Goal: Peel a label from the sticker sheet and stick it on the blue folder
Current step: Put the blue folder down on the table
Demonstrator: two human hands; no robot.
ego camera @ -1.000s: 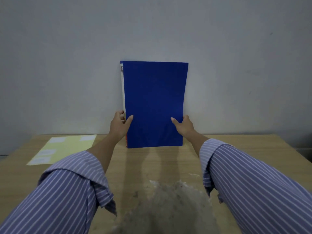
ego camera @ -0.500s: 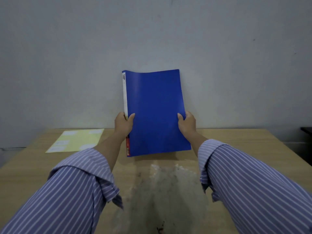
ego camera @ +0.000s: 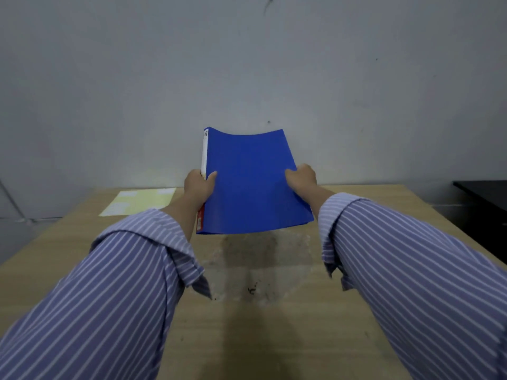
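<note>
While your left hand and right hand gripped its two side edges, the blue folder hung tilted above the table, the sticker sheet lying far left

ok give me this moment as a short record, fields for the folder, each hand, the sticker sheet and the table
folder: blue folder, held in the air above the table, tilted, cover bowed
left hand: left hand grips the spine edge
right hand: right hand grips the opposite edge
sticker sheet: yellow sticker sheet lies flat at the table's far left, untouched
table: wooden table, scuffed patch in the middle
</note>
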